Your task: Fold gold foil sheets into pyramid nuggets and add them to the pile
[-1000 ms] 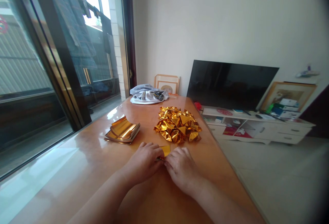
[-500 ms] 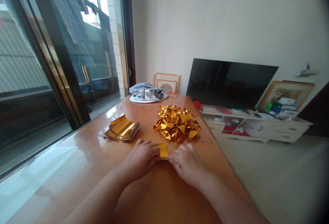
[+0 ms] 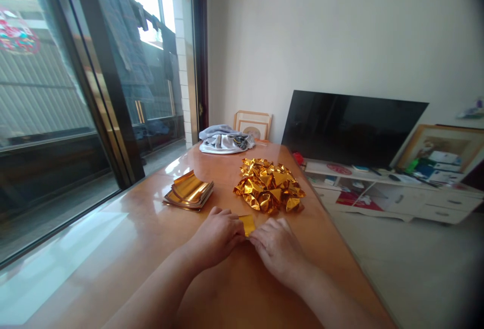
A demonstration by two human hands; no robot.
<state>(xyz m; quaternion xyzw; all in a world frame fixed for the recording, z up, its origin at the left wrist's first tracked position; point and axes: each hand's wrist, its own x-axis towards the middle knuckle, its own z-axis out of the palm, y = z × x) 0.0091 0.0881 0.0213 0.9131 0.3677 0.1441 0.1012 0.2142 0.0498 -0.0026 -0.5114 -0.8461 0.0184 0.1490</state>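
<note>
- The small gold foil sheet (image 3: 248, 224) lies flat on the surface (image 3: 124, 248), right between the two hands and touching both; only its far half shows, sticking out beyond the fingertips.
- The left hand (image 3: 217, 236) lies palm down on the sheet's left edge, fingers curled and closed, their tips pressing or pinching the foil. Whether the thumb is under the sheet cannot be told.
- The right hand (image 3: 278, 248) mirrors it on the right edge, fingers bent down, tips against the foil. Both hands are equally near; neither is ahead.
- The visible part of the sheet reads as roughly square, with its edges running nearly straight away from the person, so no clear long axis shows.
- Both forearms come in from the near edge and converge on the sheet, wrists low on the surface.
- Just beyond the sheet sits the heap of folded gold pieces (image 3: 269, 185), near the right hand's fingertips but apart from them.
- The stack of flat gold sheets (image 3: 189, 194) lies ahead and to the left, nearer the left hand, well apart from the heap.
</note>
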